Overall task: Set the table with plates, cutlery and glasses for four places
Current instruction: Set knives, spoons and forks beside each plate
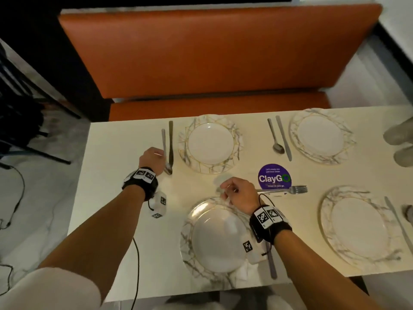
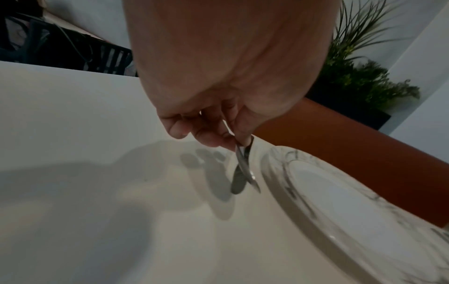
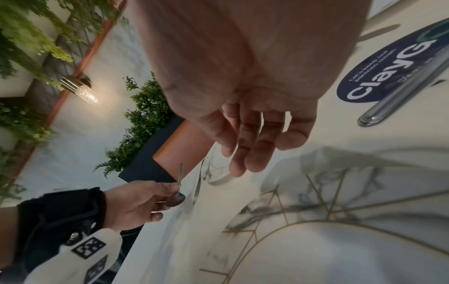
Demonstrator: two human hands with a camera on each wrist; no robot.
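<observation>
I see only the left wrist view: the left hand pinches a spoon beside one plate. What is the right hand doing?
Observer: The right hand holds nothing; its fingers hang relaxed over the near-left plate, at its far rim.
Operator: Is a fork on the table?
Observer: Yes, one fork lies partly on the purple sticker.
Operator: How many plates are out?
Observer: Four: also the far-left plate, far-right plate and near-right plate.

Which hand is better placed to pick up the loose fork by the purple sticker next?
Probably the right. The right hand hangs relaxed and holds nothing, just beside the handle of the fork. The left hand pinches a spoon beside the far plate, farther off.
</observation>
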